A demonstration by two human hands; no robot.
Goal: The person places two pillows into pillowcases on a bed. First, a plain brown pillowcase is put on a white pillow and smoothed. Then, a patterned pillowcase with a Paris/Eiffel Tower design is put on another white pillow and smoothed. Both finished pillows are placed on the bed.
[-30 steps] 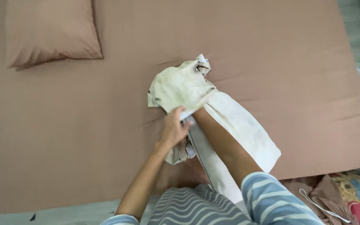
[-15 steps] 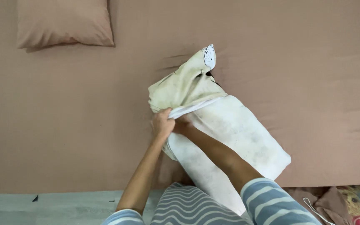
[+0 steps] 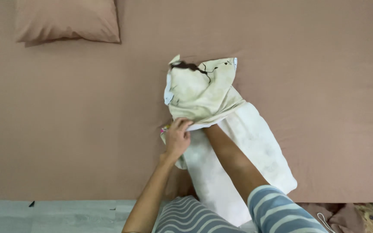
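A white pillow (image 3: pixel 247 146) lies slantwise on the bed's near edge. Over its far end sits a cream pillowcase (image 3: pixel 201 90) with dark markings, bunched up and loose at the top. My left hand (image 3: pixel 178 139) pinches the pillowcase's open hem at the pillow's left side. My right forearm (image 3: pixel 225 151) lies along the pillow and runs under the hem, so my right hand is hidden inside the case.
The bed is covered by a dusty-pink sheet (image 3: pixel 65 108). A matching pink pillow (image 3: pixel 67 19) rests at the far left. Grey floor (image 3: pixel 65 211) shows along the bottom, and crumpled cloth (image 3: pixel 346 213) lies at the bottom right.
The pillowcase has been tugged further along the pillow and its loose top has flopped and spread wider. My right hand, seen at the hem before, has slid inside the case.
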